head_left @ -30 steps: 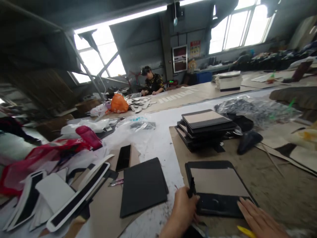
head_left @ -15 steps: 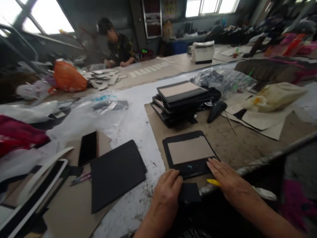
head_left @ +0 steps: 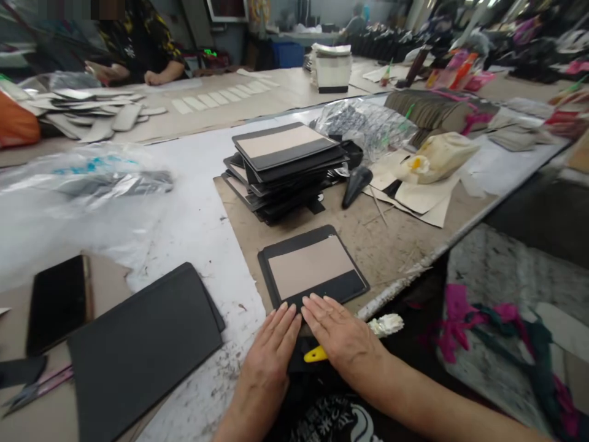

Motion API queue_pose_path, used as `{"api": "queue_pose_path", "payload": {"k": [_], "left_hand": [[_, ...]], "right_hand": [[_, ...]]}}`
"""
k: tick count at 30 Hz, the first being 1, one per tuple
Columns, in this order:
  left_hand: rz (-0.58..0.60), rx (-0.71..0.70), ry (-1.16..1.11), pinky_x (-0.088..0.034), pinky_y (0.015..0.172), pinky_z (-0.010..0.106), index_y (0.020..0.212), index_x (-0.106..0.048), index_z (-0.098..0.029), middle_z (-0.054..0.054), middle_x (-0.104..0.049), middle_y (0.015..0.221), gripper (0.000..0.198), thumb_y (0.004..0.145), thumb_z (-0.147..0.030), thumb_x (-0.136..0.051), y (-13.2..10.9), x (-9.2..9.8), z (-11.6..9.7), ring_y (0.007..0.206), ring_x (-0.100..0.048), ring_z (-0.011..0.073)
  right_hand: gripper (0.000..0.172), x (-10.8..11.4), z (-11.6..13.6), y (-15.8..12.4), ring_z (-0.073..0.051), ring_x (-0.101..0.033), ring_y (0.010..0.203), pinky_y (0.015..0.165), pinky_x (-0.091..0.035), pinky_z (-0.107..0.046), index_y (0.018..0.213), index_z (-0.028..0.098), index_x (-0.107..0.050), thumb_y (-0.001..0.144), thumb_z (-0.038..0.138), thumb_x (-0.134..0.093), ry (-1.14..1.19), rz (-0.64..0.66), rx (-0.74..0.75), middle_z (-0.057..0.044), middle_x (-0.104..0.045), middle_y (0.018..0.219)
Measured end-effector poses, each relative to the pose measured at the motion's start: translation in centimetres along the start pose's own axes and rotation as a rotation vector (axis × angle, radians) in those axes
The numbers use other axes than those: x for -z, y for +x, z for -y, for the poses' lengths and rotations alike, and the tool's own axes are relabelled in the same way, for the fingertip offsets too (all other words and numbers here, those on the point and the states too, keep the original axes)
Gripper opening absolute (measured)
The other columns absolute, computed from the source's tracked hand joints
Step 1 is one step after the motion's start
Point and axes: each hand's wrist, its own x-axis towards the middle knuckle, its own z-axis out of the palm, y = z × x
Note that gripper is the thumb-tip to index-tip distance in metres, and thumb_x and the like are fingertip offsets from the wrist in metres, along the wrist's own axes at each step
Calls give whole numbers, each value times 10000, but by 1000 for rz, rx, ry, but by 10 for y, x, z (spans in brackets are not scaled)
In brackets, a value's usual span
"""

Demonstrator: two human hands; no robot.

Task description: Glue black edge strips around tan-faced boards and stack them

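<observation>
A black panel with a beige inset (head_left: 313,267) lies at the table's front edge. The extended fingers of my left hand (head_left: 269,356) press flat on its near black border, holding nothing. Beside it, my right hand (head_left: 343,337) also lays its fingertips on that border, the two hands almost touching. Tucked under my right palm is a brush (head_left: 387,325); its yellow handle end sticks out on the left and its whitish, caked end on the right. My palm hides the brush's middle.
Behind the panel stands a stack of similar panels (head_left: 288,169), with a dark pointed object (head_left: 356,185) beside it. Black sheets (head_left: 147,350), a phone (head_left: 59,304) and pink-handled snips (head_left: 41,388) lie to the left. Across the table, a person's hands (head_left: 159,77) rest near pale strips (head_left: 221,97).
My right hand has slid left along the near border, carrying the brush, and now lies beside my left hand. My left fingers have straightened onto the panel. The view has shifted right.
</observation>
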Motion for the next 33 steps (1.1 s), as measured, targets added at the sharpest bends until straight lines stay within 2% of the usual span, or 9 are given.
{"api": "queue_pose_path", "payload": {"k": [8, 14, 17, 20, 22, 24, 26, 28, 33], "left_hand": [[42, 51, -52, -388, 1024, 446, 1376, -290, -142, 104, -427, 1370, 811, 606, 111, -269, -8, -5, -1, 1315, -283, 220], [-10, 96, -151, -364, 1039, 453, 1362, -325, -153, 93, -428, 1371, 827, 582, 116, -258, -7, -7, -2, 1311, -291, 214], [-48, 153, -266, -359, 1044, 431, 1332, -381, -152, 102, -440, 1360, 741, 644, 105, -280, -9, -2, -2, 1291, -333, 211], [-224, 380, -411, -401, 1013, 390, 1245, -487, -176, 94, -542, 1260, 554, 757, 36, -331, -14, 5, -3, 1189, -470, 197], [-353, 622, -533, -443, 966, 376, 1148, -559, -179, 82, -629, 1112, 386, 820, -64, -392, -15, 11, -7, 1059, -571, 197], [-416, 887, -716, -501, 876, 362, 1084, -587, -162, 67, -670, 935, 271, 859, -205, -441, -12, 17, -11, 895, -636, 198], [-415, 1098, -925, -543, 763, 336, 1057, -585, -135, 41, -654, 776, 306, 853, -340, -485, -4, 22, -15, 745, -654, 192], [-377, 1222, -1107, -558, 678, 322, 1054, -565, -111, 13, -621, 677, 395, 800, -413, -551, 5, 27, -16, 658, -650, 191], [-225, 1348, -1339, -554, 545, 297, 982, -543, -76, -16, -572, 549, 438, 695, -388, -654, 28, 28, -13, 540, -640, 193]], "right_hand": [[514, 14, -54, -27, -210, -468, 1196, 975, -437, -357, 1241, 52, -514, 769, -26, -325, -91, 194, -124, -152, -506, 1294], [552, 14, -57, -30, -194, -418, 1238, 1006, -400, -372, 1271, 61, -478, 755, -38, -307, -47, 216, -167, -143, -489, 1317], [518, 14, -64, -34, -213, -421, 1234, 1019, -380, -384, 1256, 40, -480, 766, -26, -324, -61, 230, -223, -156, -491, 1310], [476, 13, -75, -39, -223, -427, 1223, 1025, -368, -389, 1262, 45, -461, 797, 24, -363, -45, 225, -264, -156, -492, 1303], [455, 13, -80, -41, -220, -462, 1184, 1008, -385, -383, 1260, 66, -458, 813, 56, -374, -29, 214, -297, -146, -518, 1269], [430, 13, -82, -39, -227, -499, 1135, 977, -411, -384, 1234, 82, -476, 816, 73, -380, -20, 213, -332, -141, -556, 1212], [389, 13, -83, -35, -242, -527, 1090, 946, -433, -395, 1188, 91, -506, 819, 84, -384, -27, 214, -367, -145, -587, 1150], [337, 14, -83, -30, -248, -552, 1046, 922, -445, -396, 1138, 99, -533, 835, 99, -384, -36, 221, -396, -149, -608, 1092], [290, 15, -86, -21, -233, -589, 968, 876, -466, -355, 1081, 107, -560, 855, 109, -377, -5, 256, -469, -147, -618, 1013]]}}
